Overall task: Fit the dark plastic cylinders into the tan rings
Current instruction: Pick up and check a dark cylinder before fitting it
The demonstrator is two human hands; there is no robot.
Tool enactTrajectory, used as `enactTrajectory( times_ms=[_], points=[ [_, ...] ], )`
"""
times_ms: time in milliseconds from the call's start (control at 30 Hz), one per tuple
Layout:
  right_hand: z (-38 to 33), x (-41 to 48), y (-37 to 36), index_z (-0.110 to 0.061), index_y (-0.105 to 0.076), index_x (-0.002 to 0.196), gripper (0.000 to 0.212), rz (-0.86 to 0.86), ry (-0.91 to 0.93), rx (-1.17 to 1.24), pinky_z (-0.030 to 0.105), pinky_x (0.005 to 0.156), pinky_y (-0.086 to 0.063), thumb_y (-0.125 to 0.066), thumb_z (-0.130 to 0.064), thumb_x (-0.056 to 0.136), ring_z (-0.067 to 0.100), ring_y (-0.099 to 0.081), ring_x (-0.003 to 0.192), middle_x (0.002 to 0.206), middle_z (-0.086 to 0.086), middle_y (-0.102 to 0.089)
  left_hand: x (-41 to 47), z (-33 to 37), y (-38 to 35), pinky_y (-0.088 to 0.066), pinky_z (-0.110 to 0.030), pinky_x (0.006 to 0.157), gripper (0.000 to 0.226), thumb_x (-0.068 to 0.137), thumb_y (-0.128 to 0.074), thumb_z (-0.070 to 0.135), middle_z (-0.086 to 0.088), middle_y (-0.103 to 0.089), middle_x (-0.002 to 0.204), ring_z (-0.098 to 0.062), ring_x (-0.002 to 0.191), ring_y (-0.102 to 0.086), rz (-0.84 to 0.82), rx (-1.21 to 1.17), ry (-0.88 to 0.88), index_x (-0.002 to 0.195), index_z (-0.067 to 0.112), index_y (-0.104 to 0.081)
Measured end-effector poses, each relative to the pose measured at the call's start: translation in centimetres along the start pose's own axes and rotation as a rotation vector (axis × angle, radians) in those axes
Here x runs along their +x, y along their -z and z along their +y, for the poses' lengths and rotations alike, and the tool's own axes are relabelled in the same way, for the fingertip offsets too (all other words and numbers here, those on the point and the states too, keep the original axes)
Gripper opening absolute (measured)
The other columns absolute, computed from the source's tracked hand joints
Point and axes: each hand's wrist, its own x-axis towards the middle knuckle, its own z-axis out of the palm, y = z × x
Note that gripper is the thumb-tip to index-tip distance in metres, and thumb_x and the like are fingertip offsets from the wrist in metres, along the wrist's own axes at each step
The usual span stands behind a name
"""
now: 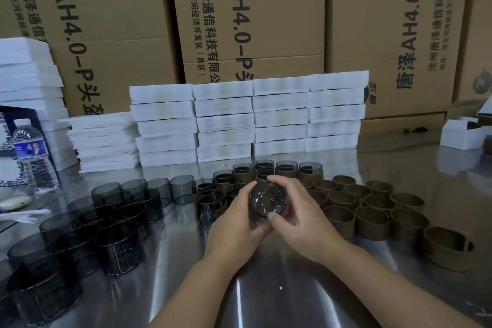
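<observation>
Both my hands grip one dark smoky plastic cylinder (267, 198) above the middle of the metal table (266, 287), its open end facing me. My left hand (234, 224) wraps its left side. My right hand (295, 216) wraps the right side, fingers over the top and thumb on the lower rim. Whether a tan ring sits around it is hidden by my fingers. Several loose dark cylinders (117, 245) stand at the left. Several empty tan rings (372, 218) stand at the right. Behind my hands stand several cylinders fitted in tan rings (287, 168).
Stacks of white foam trays (247, 120) line the back of the table, with more stacked at the far left (29, 74). Large cardboard boxes (253, 13) form a wall behind. A water bottle (32, 154) stands at the left, a white box (463, 133) at the right.
</observation>
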Motion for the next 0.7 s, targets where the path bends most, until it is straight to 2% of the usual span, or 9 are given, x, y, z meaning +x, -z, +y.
enactTrajectory(
  times_ms=[167, 300, 500, 633, 700],
  points=[
    [-0.17, -0.09, 0.03, -0.042, -0.041, 0.128, 0.058, 0.007, -0.010, 0.003, 0.001, 0.093, -0.030, -0.059, -0.033, 0.074, -0.010, -0.044, 0.116, 0.125, -0.020, -0.045, 0.07, -0.01, 0.03, -0.049, -0.025, 0.082, 0.069, 0.074, -0.071, 0.043, 0.031, -0.059, 0.115, 0.004, 0.097, -0.059, -0.015, -0.032, 0.011, 0.125, 0.063, -0.029],
    [-0.15, -0.08, 0.07, -0.036, -0.044, 0.132, 0.062, 0.008, -0.023, -0.006, 0.001, 0.094, -0.030, -0.061, -0.038, 0.073, -0.012, -0.044, 0.116, 0.125, -0.022, -0.045, -0.02, 0.06, 0.16, -0.046, -0.021, 0.072, 0.066, 0.069, -0.068, 0.042, 0.031, -0.061, 0.102, 0.009, 0.086, -0.058, -0.049, -0.056, 0.030, 0.121, 0.061, -0.032],
    [-0.15, 0.03, 0.02, -0.038, -0.044, 0.130, 0.063, 0.018, -0.044, -0.041, 0.003, 0.092, -0.033, -0.061, -0.051, 0.070, -0.010, -0.045, 0.114, 0.123, -0.026, -0.045, -0.04, 0.56, 0.36, -0.037, -0.016, 0.059, 0.073, 0.049, -0.048, 0.062, 0.031, -0.058, 0.078, 0.014, 0.070, -0.054, -0.069, -0.071, 0.044, 0.121, 0.056, -0.040],
    [-0.28, 0.10, -0.04, -0.043, -0.042, 0.124, 0.064, 0.027, -0.053, -0.054, 0.005, 0.088, -0.036, -0.057, -0.063, 0.065, -0.009, -0.047, 0.113, 0.121, -0.027, -0.046, -0.02, 0.61, 0.41, -0.043, -0.019, 0.063, 0.073, 0.049, -0.050, 0.064, 0.030, -0.060, 0.077, 0.010, 0.070, -0.056, -0.071, -0.052, 0.040, 0.121, 0.055, -0.041],
    [-0.33, 0.18, -0.01, -0.043, -0.042, 0.122, 0.065, 0.031, -0.057, -0.058, 0.011, 0.091, -0.039, -0.056, -0.067, 0.063, -0.007, -0.048, 0.113, 0.120, -0.025, -0.047, -0.07, 0.65, 0.40, -0.048, -0.023, 0.068, 0.071, 0.050, -0.051, 0.065, 0.032, -0.061, 0.080, 0.007, 0.074, -0.058, -0.078, -0.046, 0.039, 0.119, 0.056, -0.040]
  ],
)
